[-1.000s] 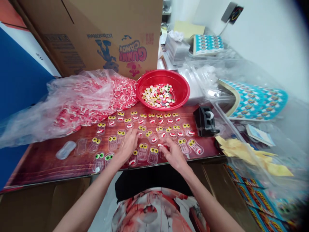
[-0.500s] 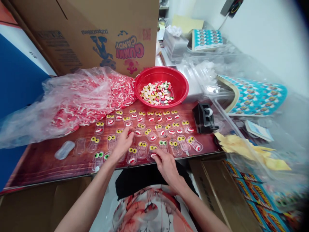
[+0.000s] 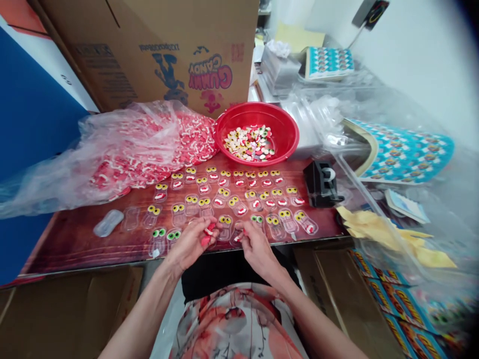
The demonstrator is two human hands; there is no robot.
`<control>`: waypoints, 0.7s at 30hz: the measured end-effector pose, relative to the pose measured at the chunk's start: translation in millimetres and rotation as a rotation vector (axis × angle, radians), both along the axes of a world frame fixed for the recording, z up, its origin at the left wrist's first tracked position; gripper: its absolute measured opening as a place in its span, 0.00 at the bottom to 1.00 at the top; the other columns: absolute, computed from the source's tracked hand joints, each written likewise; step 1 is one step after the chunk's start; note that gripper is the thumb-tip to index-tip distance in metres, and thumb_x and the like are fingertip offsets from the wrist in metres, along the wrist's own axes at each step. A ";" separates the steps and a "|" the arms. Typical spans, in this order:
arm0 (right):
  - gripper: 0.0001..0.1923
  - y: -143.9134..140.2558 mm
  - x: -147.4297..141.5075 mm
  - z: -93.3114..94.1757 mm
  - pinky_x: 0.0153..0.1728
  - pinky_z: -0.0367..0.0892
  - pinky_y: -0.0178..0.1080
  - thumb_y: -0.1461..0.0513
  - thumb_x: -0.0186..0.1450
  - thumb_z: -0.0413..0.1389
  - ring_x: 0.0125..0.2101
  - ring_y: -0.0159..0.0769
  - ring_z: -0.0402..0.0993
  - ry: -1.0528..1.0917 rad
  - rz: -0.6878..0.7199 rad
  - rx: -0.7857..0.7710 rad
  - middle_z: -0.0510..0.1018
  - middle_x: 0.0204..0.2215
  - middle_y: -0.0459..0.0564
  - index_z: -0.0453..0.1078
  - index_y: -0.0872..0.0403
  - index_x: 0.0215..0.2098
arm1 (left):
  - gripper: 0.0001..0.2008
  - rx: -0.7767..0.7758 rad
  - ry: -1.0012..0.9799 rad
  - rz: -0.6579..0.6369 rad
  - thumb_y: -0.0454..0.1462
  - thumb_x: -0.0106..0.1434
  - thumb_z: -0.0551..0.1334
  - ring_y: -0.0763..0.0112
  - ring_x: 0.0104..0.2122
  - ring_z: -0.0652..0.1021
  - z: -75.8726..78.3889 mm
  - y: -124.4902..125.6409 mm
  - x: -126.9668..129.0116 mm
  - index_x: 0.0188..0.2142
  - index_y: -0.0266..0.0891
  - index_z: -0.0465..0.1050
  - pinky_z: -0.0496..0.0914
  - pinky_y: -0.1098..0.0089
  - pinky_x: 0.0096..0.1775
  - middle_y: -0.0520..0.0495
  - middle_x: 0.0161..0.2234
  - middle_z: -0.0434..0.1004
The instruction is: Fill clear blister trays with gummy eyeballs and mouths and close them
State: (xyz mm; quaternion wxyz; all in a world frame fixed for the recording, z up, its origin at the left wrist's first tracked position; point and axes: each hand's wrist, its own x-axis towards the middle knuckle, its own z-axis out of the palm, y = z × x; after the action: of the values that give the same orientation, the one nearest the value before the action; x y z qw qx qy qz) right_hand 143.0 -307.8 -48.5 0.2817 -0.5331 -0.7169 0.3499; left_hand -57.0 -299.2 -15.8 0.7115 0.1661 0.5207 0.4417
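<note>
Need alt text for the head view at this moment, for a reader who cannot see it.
Two bare hands meet at the near table edge: the left hand cups red-and-white gummies, the right hand pinches one. Rows of clear trays with candy eyes and mouths lie beyond, before a red bowl.

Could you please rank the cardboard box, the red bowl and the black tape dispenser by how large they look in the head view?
1. cardboard box, cut off by the frame
2. red bowl
3. black tape dispenser

Cardboard box [image 3: 157, 50] — tape dispenser [image 3: 321, 183].
</note>
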 end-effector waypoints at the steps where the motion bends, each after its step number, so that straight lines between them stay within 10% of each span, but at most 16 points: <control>1: 0.18 2.2 -0.7 2.6 0.44 0.68 0.41 0.72 0.62 0.45 0.39 0.38 0.72 0.022 0.028 -0.002 0.73 0.40 0.52 0.67 0.53 0.46 | 0.12 -0.025 -0.030 0.008 0.36 0.55 0.69 0.76 0.27 0.74 1.1 -0.1 0.0 0.37 0.33 0.72 0.69 0.76 0.29 0.39 0.37 0.80; 8: 0.10 8.0 -14.0 7.0 0.31 0.63 0.37 0.66 0.70 0.44 0.26 0.35 0.69 -0.056 0.107 -0.056 0.74 0.28 0.48 0.66 0.55 0.45 | 0.15 0.048 0.094 0.069 0.36 0.53 0.72 0.77 0.27 0.75 0.6 -10.9 -10.1 0.38 0.35 0.71 0.68 0.76 0.29 0.41 0.38 0.82; 21: 0.11 9.0 -40.5 -10.6 0.40 0.67 0.38 0.68 0.69 0.49 0.37 0.39 0.72 -0.017 0.062 0.109 0.76 0.36 0.53 0.74 0.54 0.40 | 0.20 0.116 0.314 0.112 0.45 0.50 0.74 0.79 0.23 0.70 -19.8 -30.3 -23.4 0.38 0.35 0.76 0.63 0.77 0.26 0.49 0.29 0.78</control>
State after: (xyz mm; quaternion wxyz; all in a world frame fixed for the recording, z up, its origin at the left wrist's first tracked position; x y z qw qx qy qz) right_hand 102.5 -298.7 -59.1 0.2931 -0.4974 -0.7535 0.3143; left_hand -80.4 -329.6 -35.6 0.5849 0.2447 0.6075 0.4785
